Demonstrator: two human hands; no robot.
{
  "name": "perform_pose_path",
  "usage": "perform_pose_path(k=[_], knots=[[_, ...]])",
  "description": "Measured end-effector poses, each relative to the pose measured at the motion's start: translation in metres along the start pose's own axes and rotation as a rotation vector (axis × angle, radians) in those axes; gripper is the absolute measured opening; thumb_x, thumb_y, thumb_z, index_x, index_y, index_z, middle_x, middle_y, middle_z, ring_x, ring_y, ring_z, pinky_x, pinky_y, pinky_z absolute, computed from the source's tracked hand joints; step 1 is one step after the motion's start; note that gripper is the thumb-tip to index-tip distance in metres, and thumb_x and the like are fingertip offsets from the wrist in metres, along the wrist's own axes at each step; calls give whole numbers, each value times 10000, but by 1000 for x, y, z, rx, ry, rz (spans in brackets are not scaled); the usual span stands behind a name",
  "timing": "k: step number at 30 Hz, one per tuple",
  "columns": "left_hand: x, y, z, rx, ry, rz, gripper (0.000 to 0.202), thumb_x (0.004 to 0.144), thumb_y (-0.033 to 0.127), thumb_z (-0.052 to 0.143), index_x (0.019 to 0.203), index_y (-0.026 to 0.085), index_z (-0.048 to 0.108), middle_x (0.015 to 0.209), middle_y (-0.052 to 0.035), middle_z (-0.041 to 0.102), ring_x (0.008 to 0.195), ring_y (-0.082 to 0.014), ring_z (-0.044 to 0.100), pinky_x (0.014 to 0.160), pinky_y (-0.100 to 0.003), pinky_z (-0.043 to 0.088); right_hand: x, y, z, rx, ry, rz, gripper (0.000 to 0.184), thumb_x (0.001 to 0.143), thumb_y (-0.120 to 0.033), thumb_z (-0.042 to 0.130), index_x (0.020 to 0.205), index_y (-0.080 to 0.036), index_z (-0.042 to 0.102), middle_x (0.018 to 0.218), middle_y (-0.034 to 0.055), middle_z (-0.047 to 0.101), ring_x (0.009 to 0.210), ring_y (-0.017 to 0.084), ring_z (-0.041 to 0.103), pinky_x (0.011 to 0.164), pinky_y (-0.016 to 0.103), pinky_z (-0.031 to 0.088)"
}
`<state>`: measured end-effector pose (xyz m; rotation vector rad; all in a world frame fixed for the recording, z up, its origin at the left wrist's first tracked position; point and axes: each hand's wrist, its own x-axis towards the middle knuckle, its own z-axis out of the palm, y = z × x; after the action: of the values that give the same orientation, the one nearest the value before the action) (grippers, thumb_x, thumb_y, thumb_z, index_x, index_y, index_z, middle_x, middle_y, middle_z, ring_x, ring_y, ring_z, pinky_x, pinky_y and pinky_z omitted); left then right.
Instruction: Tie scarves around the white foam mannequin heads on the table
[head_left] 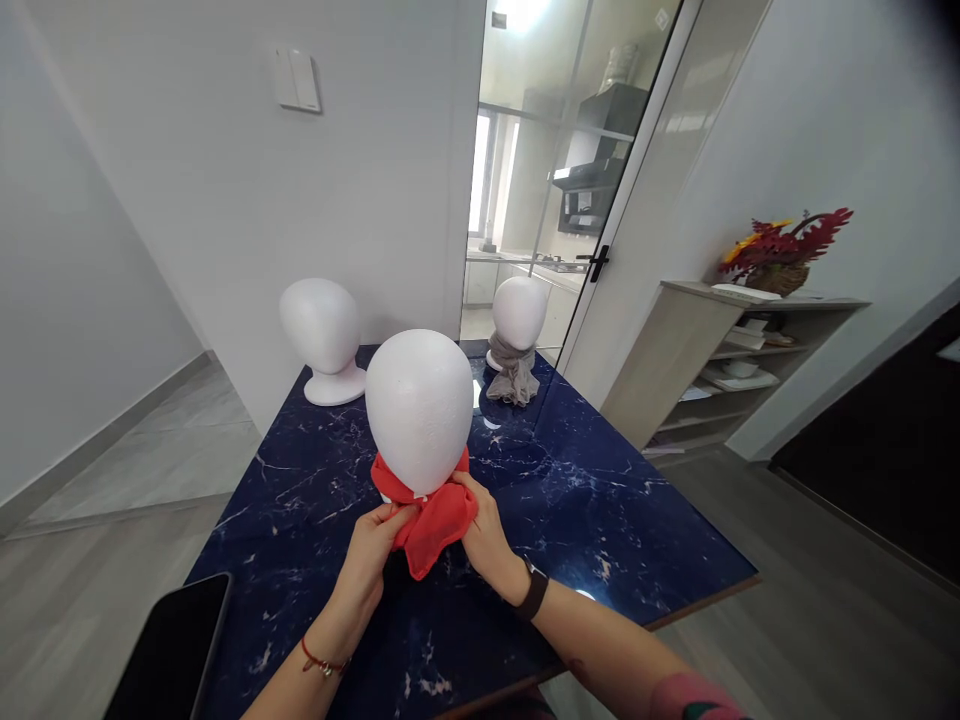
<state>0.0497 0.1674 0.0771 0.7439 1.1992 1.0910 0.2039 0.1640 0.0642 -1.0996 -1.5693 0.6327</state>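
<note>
A white foam mannequin head (420, 405) stands at the middle of the dark blue marbled table. Around its neck goes a red scarf (435, 530), with a loose end hanging down in front. My left hand (375, 540) pinches the scarf just below the chin, left of the hanging end. On the other side my right hand (484, 525) has its fingers closed on the scarf's right part, the fingertips partly behind the cloth. The head's base is mostly hidden by the scarf and my hands.
A bare white mannequin head (321, 325) stands at the back left. Another white head (520, 312) at the back right wears a grey scarf (514, 375). A phone (176, 650) is at the table's left front. Right of the table (600, 520) stands a shelf (675, 350).
</note>
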Motion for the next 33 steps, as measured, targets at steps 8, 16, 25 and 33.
perform_pose_path(k=[8,16,25,33], knots=[[2,10,-6,-13,-12,-2,341,487,259,803,589,172,490,509,42,570,445,-73,492,460,-183,364,2,2,-1,-39,-3,-12,93,766,-174,532,842,-189,584,833,21,656,775,166,584,745,276,445],[7,16,-25,501,-311,33,330,628,442,741,645,147,594,414,21,530,341,-90,410,391,-207,270,0,8,-5,-212,-115,-204,113,723,-144,553,807,-208,594,859,4,677,835,160,612,981,362,354],[13,15,-24,287,-282,-30,361,652,415,746,836,108,702,794,-92,711,680,-172,615,621,-244,449,12,8,-22,-392,-435,-367,117,771,-171,618,865,-231,655,942,1,700,897,147,630,924,341,353],[26,4,-26,229,-119,-72,207,561,112,720,765,118,693,738,-88,716,596,-168,621,575,-249,462,18,15,-30,-296,-580,-332,244,778,-84,593,933,-239,702,1025,8,684,940,137,643,871,256,481]])
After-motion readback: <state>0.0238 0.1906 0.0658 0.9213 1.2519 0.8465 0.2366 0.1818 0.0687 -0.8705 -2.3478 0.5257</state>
